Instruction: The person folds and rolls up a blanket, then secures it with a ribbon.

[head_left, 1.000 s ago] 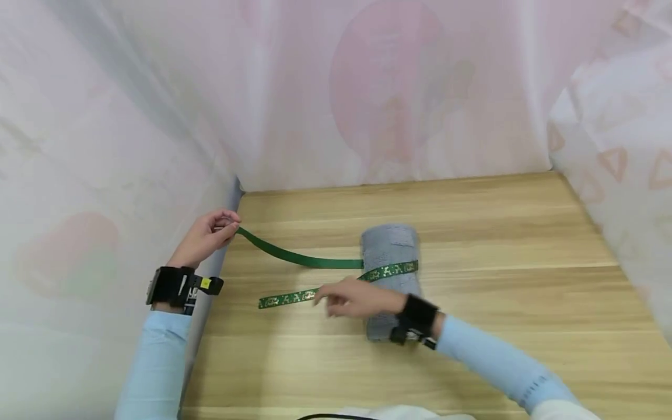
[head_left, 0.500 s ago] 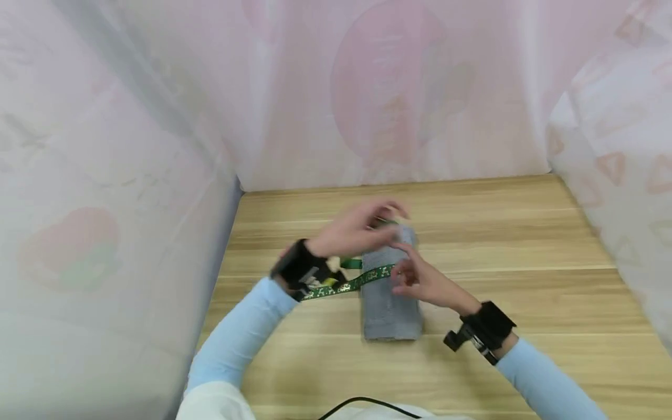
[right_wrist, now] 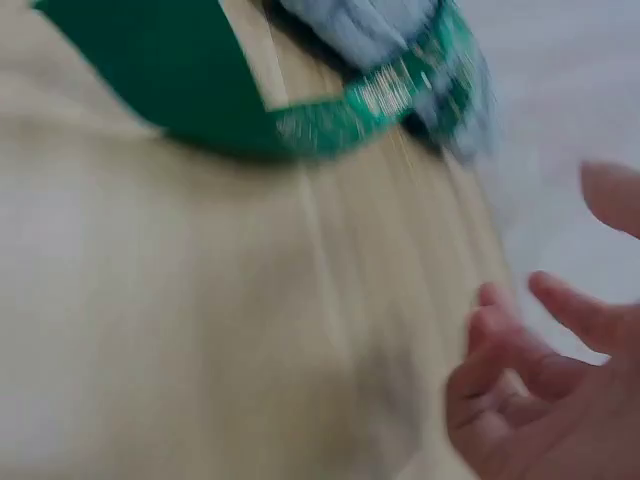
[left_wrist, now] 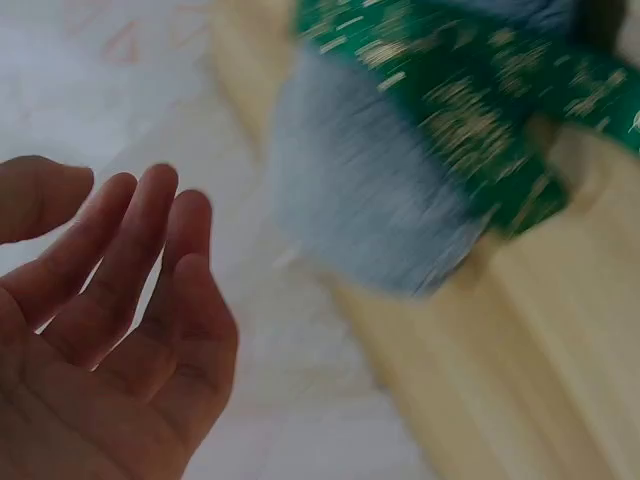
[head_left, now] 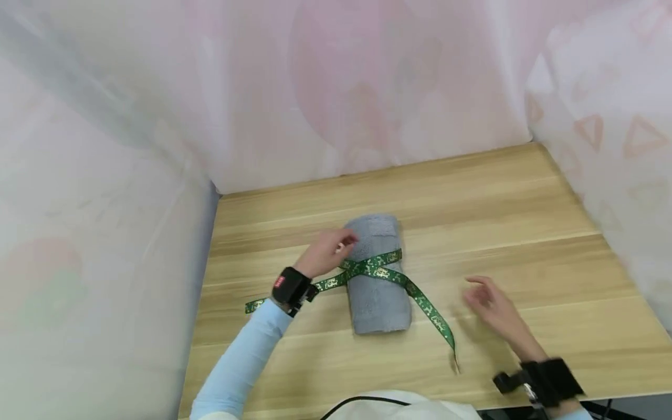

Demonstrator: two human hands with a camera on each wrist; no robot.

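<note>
**Ribbon crossed over towel, no knot yet**

The left hand (head_left: pixel 326 254) hovers released at the crossing of the green gold-printed ribbon (head_left: pixel 374 267); the right hand (head_left: pixel 490 308) is released too, clear of the ribbon's free end. Between them, the rolled grey towel (head_left: pixel 377 291) lies lengthwise away from the person on the wooden desk (head_left: pixel 525 233). Tying remains.

Green ribbon (head_left: pixel 385 274) crossed over rolled grey towel (head_left: pixel 379 291), left hand (head_left: pixel 328 252) at crossing, right hand (head_left: pixel 493 312) apart.

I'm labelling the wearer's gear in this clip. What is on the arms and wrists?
Both arms wear light blue sleeves. The left wrist band is black with a small red mark; the right wrist band is black with a black mount sticking out. Both hands are bare.
</note>
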